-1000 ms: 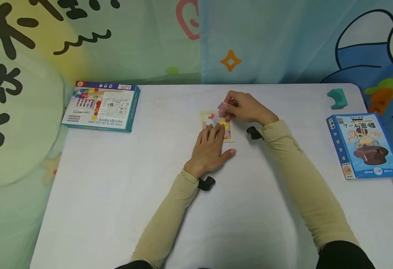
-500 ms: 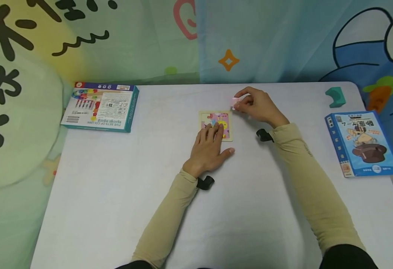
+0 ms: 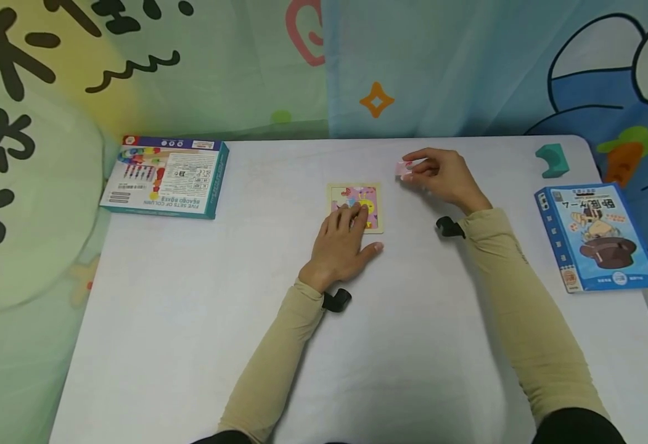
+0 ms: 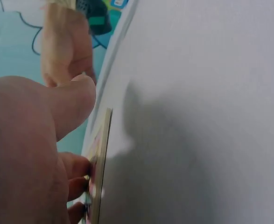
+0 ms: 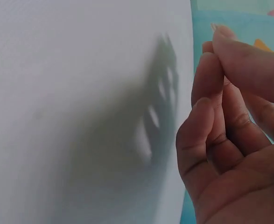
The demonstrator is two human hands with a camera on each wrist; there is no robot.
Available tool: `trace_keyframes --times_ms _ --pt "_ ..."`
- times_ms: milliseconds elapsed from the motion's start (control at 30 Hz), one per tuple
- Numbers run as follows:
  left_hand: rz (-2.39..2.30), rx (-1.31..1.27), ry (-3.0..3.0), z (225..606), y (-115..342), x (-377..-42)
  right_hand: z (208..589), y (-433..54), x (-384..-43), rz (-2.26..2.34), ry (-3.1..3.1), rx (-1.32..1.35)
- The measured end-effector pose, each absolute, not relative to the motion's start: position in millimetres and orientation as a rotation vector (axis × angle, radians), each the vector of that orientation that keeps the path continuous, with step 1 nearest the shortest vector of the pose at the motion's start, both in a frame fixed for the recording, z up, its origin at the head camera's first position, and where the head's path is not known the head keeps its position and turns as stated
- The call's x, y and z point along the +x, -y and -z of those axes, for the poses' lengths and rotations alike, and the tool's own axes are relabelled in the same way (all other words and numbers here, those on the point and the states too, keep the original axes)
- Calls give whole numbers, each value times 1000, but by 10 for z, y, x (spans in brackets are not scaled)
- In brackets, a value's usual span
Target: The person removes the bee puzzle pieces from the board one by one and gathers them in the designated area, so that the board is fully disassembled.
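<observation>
A small square puzzle board (image 3: 364, 195) with a pale frame and a pink, colourful picture lies on the white table. My left hand (image 3: 337, 246) rests on its near part with straight fingers, the thumb out to the side; the fingers hide some of the picture. To the right of the board, my right hand (image 3: 444, 180) pinches a small pink puzzle piece (image 3: 402, 168) between thumb and fingers. In the right wrist view the hand (image 5: 239, 126) shows thumb and fingertips together, with the piece almost wholly hidden. The left wrist view shows the board's edge (image 4: 102, 161) beside the left fingertips.
On the white table (image 3: 235, 296), a teal-edged box (image 3: 163, 176) lies at the back left. At the right are a blue box (image 3: 598, 237) and a teal curved block (image 3: 553, 161). A printed curtain (image 3: 440, 68) hangs behind the table's far edge.
From above the board's upper right corner, my right hand has moved right with the pink puzzle piece, uncovering that corner. The left hand stays on the board, almost still.
</observation>
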State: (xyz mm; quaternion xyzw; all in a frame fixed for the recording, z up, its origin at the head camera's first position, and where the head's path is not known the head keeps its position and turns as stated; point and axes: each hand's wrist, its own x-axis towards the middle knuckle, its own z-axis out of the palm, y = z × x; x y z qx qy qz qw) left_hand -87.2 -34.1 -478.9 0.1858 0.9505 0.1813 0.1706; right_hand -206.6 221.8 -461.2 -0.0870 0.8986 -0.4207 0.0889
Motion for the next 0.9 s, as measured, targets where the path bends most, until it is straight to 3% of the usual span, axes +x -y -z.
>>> trace_keyframes --times_ms 667,900 --pt "-479 480 -2817 4872 259 -798 4826 -2312 -2061 1261 -2625 -159" --pt "-519 479 -2826 4883 225 -809 4810 -2302 -2067 1215 -2664 -255"
